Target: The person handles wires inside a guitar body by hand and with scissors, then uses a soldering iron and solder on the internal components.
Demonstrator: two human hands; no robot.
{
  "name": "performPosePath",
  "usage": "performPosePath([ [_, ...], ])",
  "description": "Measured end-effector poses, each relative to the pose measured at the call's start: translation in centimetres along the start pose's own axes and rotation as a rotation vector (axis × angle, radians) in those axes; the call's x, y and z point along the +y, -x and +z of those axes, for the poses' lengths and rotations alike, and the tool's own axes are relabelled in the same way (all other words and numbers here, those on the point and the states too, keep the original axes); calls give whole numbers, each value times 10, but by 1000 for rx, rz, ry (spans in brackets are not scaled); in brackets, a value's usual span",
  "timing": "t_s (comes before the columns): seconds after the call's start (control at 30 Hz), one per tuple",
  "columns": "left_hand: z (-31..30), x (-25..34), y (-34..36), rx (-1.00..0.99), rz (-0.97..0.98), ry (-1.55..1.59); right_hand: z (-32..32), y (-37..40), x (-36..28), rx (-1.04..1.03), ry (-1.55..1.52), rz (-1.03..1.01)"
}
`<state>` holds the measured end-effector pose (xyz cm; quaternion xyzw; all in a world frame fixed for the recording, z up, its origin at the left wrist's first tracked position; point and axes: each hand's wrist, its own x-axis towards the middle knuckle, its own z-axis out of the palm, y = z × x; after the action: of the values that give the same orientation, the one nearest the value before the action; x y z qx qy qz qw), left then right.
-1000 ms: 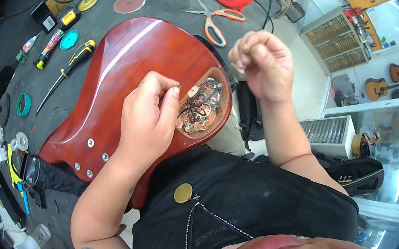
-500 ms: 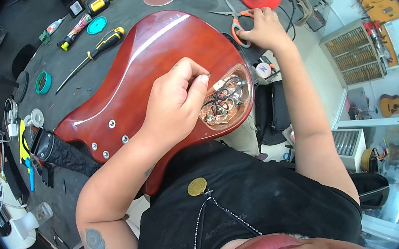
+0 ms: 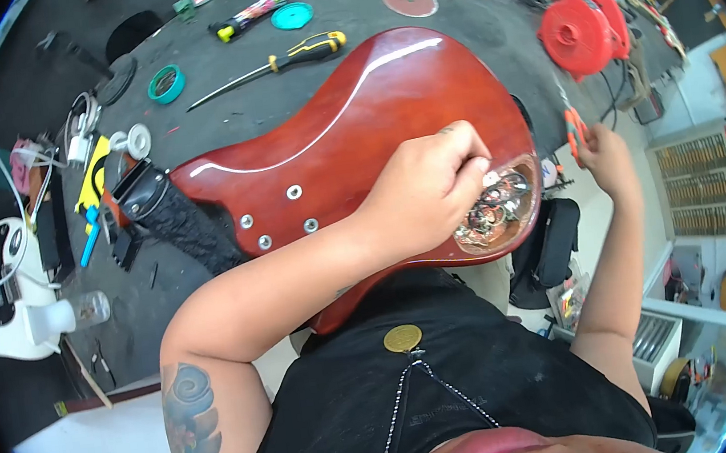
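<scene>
A glossy red-brown electric guitar body (image 3: 369, 118) lies face down on the dark bench. At its right end is an open control cavity (image 3: 470, 237) with tangled dark wires (image 3: 503, 197) inside. My left hand (image 3: 434, 184) rests over the body beside the cavity's left edge. Its thumb and forefinger are pinched together; whatever is between them is too small to make out. To the right of the guitar, my right hand (image 3: 609, 161) grips orange-handled scissors (image 3: 574, 131) by the handles, with the blades pointing away from me.
On the bench lie a yellow-black screwdriver (image 3: 298, 52), a teal round container (image 3: 166, 85), a teal lid (image 3: 292, 16) and a sanding disc (image 3: 410, 1). A red blower (image 3: 574, 32) stands at the far right. A black strap-like piece (image 3: 178, 216) sits at the guitar's left end.
My right hand has picked the scissors up off the bench and drawn them toward me, right of the guitar. My left hand stays pinched by the cavity. The view has shifted.
</scene>
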<state>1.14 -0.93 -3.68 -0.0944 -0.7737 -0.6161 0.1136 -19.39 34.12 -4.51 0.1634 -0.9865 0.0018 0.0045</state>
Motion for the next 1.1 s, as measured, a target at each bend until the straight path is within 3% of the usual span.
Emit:
performPosePath([
  [0.07, -2, 0, -1, -11, -2, 29, 23, 6, 28, -143, -561, 111],
  [0.2, -2, 2, -1, 18, -39, 80, 12, 50, 13, -213, -780, 167],
  [0.27, -2, 5, -1, 1, -118, 134, 4, 86, -18, -132, -1204, -57],
  [0.33, -2, 1, 0, -20, -195, 210, -33, 114, -79, -179, -1114, -107],
  [0.43, -2, -1, 0, -15, -172, 359, -41, 114, -96, -163, -745, -511],
  [0.63, -2, 1, 3, -54, -200, 427, -48, 120, -133, -56, -671, -526],
  [1.1, -2, 2, 5, -24, -160, 383, -39, 128, -145, 85, -621, -521],
])
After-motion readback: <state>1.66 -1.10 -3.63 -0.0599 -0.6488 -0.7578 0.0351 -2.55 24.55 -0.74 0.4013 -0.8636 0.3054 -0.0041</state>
